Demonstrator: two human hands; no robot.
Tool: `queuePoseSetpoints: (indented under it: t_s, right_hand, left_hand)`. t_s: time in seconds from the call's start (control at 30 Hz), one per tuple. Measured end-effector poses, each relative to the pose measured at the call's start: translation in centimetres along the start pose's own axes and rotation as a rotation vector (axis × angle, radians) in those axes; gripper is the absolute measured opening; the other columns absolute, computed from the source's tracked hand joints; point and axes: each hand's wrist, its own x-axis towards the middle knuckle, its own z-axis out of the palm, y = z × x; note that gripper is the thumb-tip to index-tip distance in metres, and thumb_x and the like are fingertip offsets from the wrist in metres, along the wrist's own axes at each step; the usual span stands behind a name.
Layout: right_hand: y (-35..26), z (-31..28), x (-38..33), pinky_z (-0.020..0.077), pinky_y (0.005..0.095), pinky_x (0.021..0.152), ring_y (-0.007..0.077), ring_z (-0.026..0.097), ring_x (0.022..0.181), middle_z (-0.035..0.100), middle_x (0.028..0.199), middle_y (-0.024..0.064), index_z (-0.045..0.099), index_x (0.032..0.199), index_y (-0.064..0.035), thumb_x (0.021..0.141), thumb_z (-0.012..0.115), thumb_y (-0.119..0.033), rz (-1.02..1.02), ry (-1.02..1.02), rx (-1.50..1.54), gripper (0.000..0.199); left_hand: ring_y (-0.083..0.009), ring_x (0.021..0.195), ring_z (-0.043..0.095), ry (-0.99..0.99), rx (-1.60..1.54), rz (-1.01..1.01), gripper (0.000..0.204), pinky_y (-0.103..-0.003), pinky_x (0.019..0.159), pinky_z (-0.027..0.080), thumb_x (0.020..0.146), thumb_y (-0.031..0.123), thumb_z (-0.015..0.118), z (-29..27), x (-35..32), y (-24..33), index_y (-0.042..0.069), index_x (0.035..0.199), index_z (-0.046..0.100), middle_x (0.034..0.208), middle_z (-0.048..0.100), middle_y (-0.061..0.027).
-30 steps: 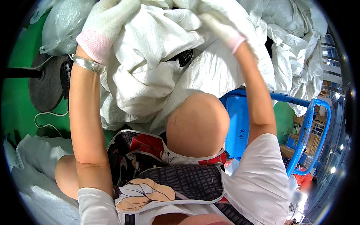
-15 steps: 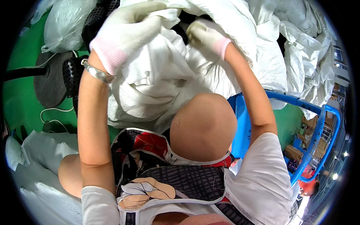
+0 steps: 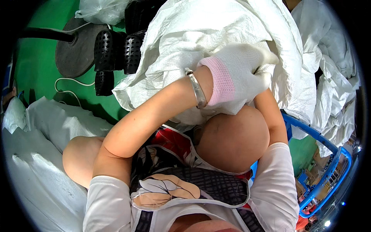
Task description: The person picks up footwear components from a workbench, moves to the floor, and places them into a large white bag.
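A large white woven sack point(image 3: 193, 38) lies bunched in front of me, its folds spreading over my lap. My left hand point(image 3: 241, 69), in a white knit glove with a pink cuff, reaches across to the sack's right side. Its fingers and thumb are closed on the fabric. Behind that glove my right hand is hidden; only its bare forearm point(image 3: 273, 120) shows, rising toward the same spot. Left of the sack sit several black moulded pieces full of small holes point(image 3: 106, 50).
A round dark base with a pole point(image 3: 73, 58) stands on the green floor point(image 3: 42, 85) at left, near a white cord. Clear plastic bags point(image 3: 102, 11) lie at the back. Pale sheeting point(image 3: 46, 162) covers the near left. A blue metal frame point(image 3: 309, 129) stands at right, beside more white sacks point(image 3: 332, 73).
My left hand has swung right across the sack, covering my right hand. The sack's opening, dark inside before, is now covered by fabric. The view has shifted, showing more of the black pieces.
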Motion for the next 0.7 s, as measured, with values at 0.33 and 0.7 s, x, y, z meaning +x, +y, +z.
queuePoseSetpoints:
  t_s: [0.33, 0.7]
  right_hand:
    - [2.0, -2.0, -3.5, 0.0405, 0.0387, 0.096, 0.036, 0.056, 0.111, 0.058, 0.123, 0.0189, 0.052, 0.127, -0.0038, 0.088, 0.051, -0.043, 0.219, 0.463, 0.341, 0.056]
    - [1.8, -6.7, -11.3, 0.05, 0.0277, 0.075, 0.0162, 0.062, 0.085, 0.065, 0.095, 0.0086, 0.062, 0.109, 0.0044, 0.083, 0.062, -0.011, -0.592, 0.318, 0.855, 0.03]
  left_hand:
    - [-0.0101, 0.059, 0.057, 0.296, 0.258, 0.184, 0.034, -0.024, 0.055, 0.046, 0.086, 0.008, 0.045, -2.8, 1.5, -3.0, 0.008, 0.113, 0.066, 0.074, 0.065, -0.0063]
    - [-0.0278, 0.101, 0.06, 0.225, 1.034, 0.663, 0.05, -0.036, 0.089, 0.048, 0.08, 0.021, 0.064, -4.5, 1.9, 1.2, 0.01, 0.127, 0.05, 0.11, 0.061, -0.0129]
